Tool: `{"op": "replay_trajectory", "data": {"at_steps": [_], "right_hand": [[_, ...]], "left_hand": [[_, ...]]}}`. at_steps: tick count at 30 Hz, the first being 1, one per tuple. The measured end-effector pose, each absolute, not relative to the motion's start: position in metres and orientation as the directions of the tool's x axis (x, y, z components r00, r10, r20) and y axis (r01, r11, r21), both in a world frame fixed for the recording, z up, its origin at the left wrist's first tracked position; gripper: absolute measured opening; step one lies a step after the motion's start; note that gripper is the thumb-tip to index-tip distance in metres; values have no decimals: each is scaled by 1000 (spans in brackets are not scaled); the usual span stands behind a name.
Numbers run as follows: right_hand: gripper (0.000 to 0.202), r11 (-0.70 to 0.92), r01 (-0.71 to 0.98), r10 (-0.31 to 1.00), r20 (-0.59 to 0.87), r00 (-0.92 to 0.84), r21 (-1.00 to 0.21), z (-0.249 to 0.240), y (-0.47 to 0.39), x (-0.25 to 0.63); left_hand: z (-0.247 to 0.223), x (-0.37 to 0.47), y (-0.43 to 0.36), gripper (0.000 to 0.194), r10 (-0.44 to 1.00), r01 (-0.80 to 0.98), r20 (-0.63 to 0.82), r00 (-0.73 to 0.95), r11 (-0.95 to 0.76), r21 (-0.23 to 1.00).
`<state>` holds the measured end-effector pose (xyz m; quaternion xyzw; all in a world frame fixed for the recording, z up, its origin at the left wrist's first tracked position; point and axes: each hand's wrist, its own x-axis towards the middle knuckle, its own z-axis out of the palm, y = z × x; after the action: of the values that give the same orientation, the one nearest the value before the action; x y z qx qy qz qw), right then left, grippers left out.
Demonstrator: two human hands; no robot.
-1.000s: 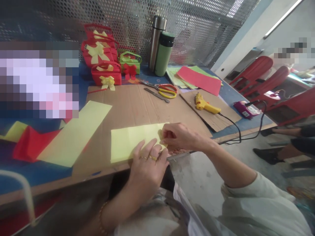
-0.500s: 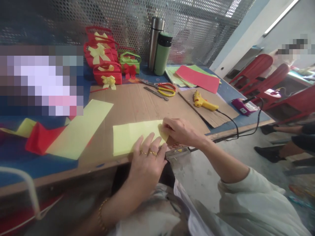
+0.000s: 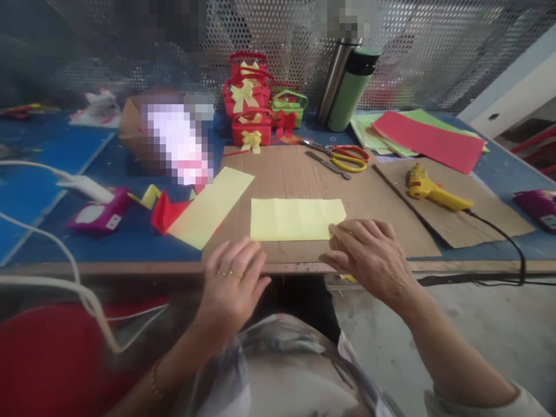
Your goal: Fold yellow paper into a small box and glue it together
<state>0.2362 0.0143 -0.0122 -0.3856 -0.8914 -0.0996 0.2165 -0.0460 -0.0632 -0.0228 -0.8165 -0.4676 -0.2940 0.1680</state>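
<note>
A creased yellow paper strip (image 3: pixel 295 219) lies flat on a brown cardboard sheet (image 3: pixel 278 179) near the table's front edge. At its lower left corner is my left hand (image 3: pixel 234 278), fingers spread, with a gold ring on. My right hand (image 3: pixel 373 255) rests at the strip's right end, fingertips on its lower right corner, thumb apart below; nothing is gripped in it. Another pale yellow sheet (image 3: pixel 212 205) lies slantwise to the left, partly over folded red paper (image 3: pixel 167 211).
Behind stand small red boxes (image 3: pixel 252 126) with bows, a green box (image 3: pixel 289 107) and a green bottle (image 3: pixel 353 90). Scissors (image 3: pixel 347 157) lie mid-table. At the right are a yellow glue gun (image 3: pixel 436 188) with its cable and red paper (image 3: pixel 430 139). White cables (image 3: pixel 73 260) hang at the left.
The view has turned left. My left hand has come off the middle of the strip to its lower left corner, and the right hand has opened at the right end, which now lies flat.
</note>
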Motion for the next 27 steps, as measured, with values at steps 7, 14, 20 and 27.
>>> {"op": "replay_trajectory", "data": {"at_steps": [7,14,20,27], "right_hand": [[39,678,735,660,467,-589,-31,-14,24,247],[36,659,752,631,546,-551,-2,-12,5,224],[43,801,584,565,495,-661,-135,-26,-13,197],[48,788,569,591,546,-594,-234,-43,-14,201]], "left_hand": [[-15,-41,-45,44,657,800,556,508,-600,-23],[-24,-25,-44,32,640,796,567,518,-604,-45],[-24,-12,-51,28,631,781,584,511,-624,-9],[-13,-32,-37,19,688,740,515,511,-657,145]]}}
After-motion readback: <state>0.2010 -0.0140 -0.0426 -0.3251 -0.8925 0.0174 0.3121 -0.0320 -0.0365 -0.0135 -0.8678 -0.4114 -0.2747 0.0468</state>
